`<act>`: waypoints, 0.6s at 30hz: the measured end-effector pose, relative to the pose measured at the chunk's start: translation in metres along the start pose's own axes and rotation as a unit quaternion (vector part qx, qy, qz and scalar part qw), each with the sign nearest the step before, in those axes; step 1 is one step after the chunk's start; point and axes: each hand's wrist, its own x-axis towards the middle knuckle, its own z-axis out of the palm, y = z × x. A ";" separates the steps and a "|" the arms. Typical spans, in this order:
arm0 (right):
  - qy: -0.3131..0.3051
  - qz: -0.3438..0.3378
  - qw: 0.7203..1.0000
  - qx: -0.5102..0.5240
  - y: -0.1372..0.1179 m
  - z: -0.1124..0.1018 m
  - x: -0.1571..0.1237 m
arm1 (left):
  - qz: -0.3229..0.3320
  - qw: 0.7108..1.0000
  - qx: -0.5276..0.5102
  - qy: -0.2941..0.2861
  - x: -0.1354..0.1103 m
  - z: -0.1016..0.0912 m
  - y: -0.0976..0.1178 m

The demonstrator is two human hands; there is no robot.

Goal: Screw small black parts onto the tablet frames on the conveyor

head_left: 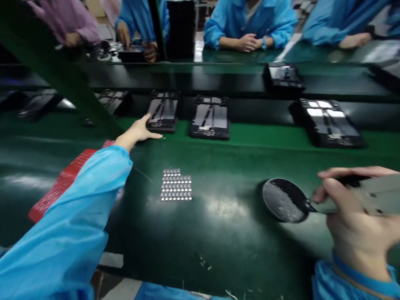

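Pointing left, a disc-headed tool (285, 200) sits in the right hand (358, 218).

This place is a factory, with an electronics assembly line running through it. Workers (250, 21) in matching blue smocks are sitting side by side along a green conveyor belt (239, 137), and the same blue is covering the camera wearer's sleeve (54, 236). Black device frames (210, 117) are lying in a row on the belt, while a sheet of tiny metal parts (175, 184) is lying nearer the wearer. A hand (358, 218) is gripping a round mesh tool (283, 200), and a red crate (64, 182) is sitting at the belt's edge.
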 end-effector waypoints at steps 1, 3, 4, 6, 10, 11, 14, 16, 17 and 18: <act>-0.022 -0.041 0.999 0.004 0.004 -0.003 0.004 | 0.005 1.000 0.014 0.011 0.010 -0.002 -0.004; -0.054 -0.103 0.993 0.027 0.011 -0.008 0.013 | 0.043 0.997 0.030 0.056 0.019 -0.002 -0.009; -0.052 -0.115 0.991 0.040 0.014 -0.011 0.018 | 0.061 0.996 0.030 0.064 0.020 -0.001 -0.009; -0.042 -0.122 0.990 0.053 0.017 -0.016 0.023 | 0.094 0.993 0.027 0.067 0.016 0.004 -0.004; -0.049 -0.119 0.989 0.076 0.018 -0.016 0.020 | 0.127 0.988 -0.025 0.090 0.008 0.019 0.030; -0.058 -0.116 0.988 0.086 0.018 -0.015 0.017 | 0.115 0.985 -0.078 0.098 0.008 0.024 0.043; -0.085 -0.102 0.985 0.111 0.019 -0.007 0.007 | 0.012 0.938 -0.337 0.079 0.016 0.040 0.080; -0.099 -0.092 0.983 0.123 0.021 -0.002 0.003 | -0.042 0.884 -0.463 0.049 0.025 0.051 0.100; -0.104 -0.091 0.982 0.130 0.022 0.000 0.002 | -0.052 0.869 -0.491 0.031 0.030 0.056 0.107; -0.108 -0.095 0.980 0.138 0.024 0.002 0.001 | -0.058 0.864 -0.500 0.019 0.033 0.061 0.113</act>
